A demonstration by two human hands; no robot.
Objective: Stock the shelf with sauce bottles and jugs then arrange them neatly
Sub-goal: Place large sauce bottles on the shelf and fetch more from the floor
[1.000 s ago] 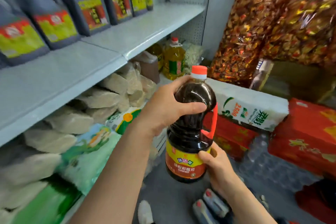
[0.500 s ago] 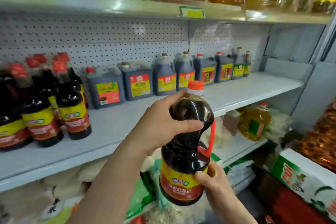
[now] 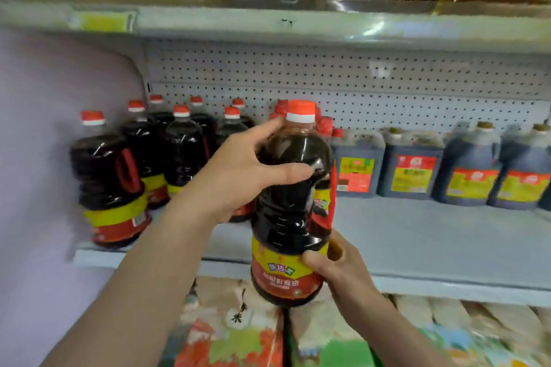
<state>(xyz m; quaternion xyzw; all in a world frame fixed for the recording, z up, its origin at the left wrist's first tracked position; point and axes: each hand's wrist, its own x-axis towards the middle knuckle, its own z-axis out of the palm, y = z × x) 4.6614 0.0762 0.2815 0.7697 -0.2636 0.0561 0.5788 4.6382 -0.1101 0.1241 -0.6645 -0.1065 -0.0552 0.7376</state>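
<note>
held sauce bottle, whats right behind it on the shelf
Behind the held sauce bottle, red caps of shelf bottles poke out beside its neck. Their bodies are covered by it and the left hand, so their count is unclear.

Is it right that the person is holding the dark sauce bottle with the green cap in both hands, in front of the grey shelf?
Not quite: the cap is orange-red with a white band, not green. The head view shows the dark sauce bottle gripped by the left hand at its shoulder and the right hand at its yellow-and-red label, in front of the grey shelf.
</note>
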